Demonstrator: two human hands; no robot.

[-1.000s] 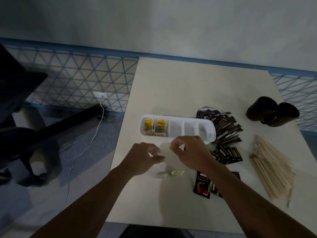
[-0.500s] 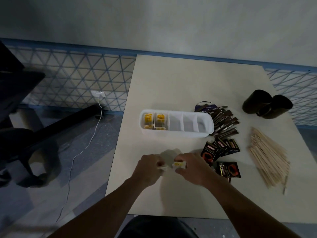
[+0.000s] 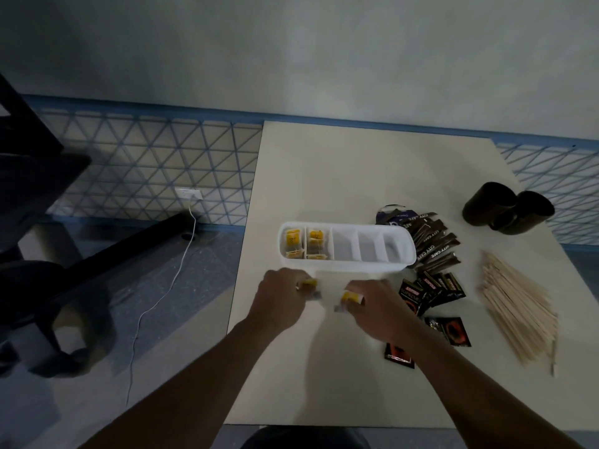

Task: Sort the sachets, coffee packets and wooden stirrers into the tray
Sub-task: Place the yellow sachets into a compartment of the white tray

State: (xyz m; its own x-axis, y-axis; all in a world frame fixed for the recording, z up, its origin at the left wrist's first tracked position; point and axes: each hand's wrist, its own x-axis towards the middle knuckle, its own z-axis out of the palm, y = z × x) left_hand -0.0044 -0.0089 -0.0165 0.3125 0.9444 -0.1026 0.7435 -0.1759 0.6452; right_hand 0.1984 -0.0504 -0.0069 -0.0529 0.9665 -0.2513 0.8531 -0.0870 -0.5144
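A white divided tray (image 3: 402, 264) lies across the table's middle. Its two left compartments hold yellow sachets (image 3: 304, 243); the other compartments look empty. Just in front of the tray, my left hand (image 3: 280, 298) pinches a yellow sachet (image 3: 308, 283), and my right hand (image 3: 376, 307) pinches another yellow sachet (image 3: 351, 298). Brown stick coffee packets (image 3: 432, 244) fan out right of the tray. Black square coffee packets (image 3: 432, 290) lie below them, some partly under my right forearm. A heap of wooden stirrers (image 3: 515, 303) lies at the right.
Two dark cylinders (image 3: 505, 209) lie on their sides at the back right of the table (image 3: 356, 176). The table's left edge drops to the floor, where a white cable (image 3: 162, 293) and dark furniture (image 3: 39, 241) stand.
Both hands dropped to the two sachets on the table and picked them up. They have since parted and risen toward the tray, one sachet in each.
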